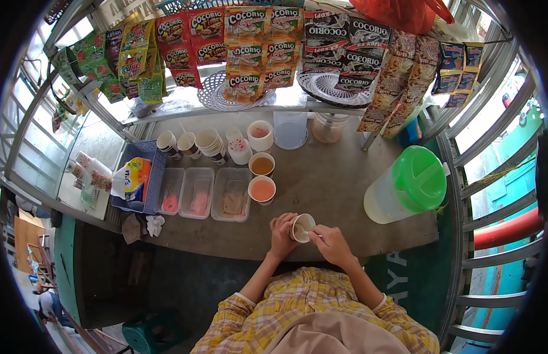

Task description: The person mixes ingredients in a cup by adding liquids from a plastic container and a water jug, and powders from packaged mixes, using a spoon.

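Near the front edge of the table, my left hand [281,235] is wrapped around a paper cup [304,222], which tilts a little toward the camera. My right hand [333,245] pinches the end of what looks like a spoon [310,234], dipped into that cup and mostly hidden by the fingers. Something pale is inside the cup. Just beyond my hands stand a paper cup of pink-orange drink [262,190] and a paper cup of amber drink [262,166]. To their left sit clear tubs with brown powder [232,203] and pink powder [199,202].
A clear jug with a green lid [412,180] stands on the right. Stacked paper cups [210,144] line the back left, beside a blue basket [150,204]. Drink sachets [247,56] hang along the far rail. A green stool [153,331] is below left.
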A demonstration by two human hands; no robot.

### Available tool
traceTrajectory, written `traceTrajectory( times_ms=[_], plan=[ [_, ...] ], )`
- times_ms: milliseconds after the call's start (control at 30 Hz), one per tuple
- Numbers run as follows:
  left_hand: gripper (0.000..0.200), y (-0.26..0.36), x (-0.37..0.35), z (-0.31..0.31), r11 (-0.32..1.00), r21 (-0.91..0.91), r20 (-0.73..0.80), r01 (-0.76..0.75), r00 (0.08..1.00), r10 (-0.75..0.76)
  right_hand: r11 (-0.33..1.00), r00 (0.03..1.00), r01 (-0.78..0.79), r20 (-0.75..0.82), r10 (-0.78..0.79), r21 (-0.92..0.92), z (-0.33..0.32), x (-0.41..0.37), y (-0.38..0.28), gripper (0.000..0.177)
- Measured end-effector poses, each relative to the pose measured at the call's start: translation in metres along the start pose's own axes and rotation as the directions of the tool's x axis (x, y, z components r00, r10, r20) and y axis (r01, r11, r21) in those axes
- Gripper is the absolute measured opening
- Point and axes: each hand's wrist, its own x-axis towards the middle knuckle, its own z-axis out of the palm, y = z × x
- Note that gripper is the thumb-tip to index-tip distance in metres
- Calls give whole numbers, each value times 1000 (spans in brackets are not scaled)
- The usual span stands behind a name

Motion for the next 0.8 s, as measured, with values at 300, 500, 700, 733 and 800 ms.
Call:
traceTrajectory(
  times_ms=[300,500,700,733,800],
  plan=[
    [79,-1,0,2,1000,17,-3,-26,1000,27,999,996,28,-78,-31,-37,3,0,0,22],
    [70,0,-4,1,999,22,-10,41,999,-40,994,1000,2,-17,-4,-106,0,-2,-2,21],
    [66,2,0,-1,1000,-2,8,28,1000,-28,995,1000,9,-21,-11,-95,2,-3,-3,21],
    [66,2,2,-1,1000,-10,6,28,1000,-28,989,998,20,-59,-29,-148,3,-3,-5,21],
    [67,2,2,-1,999,-14,13,32,999,-32,987,997,29,-68,-40,-158,4,-3,-4,20]
  ],
)
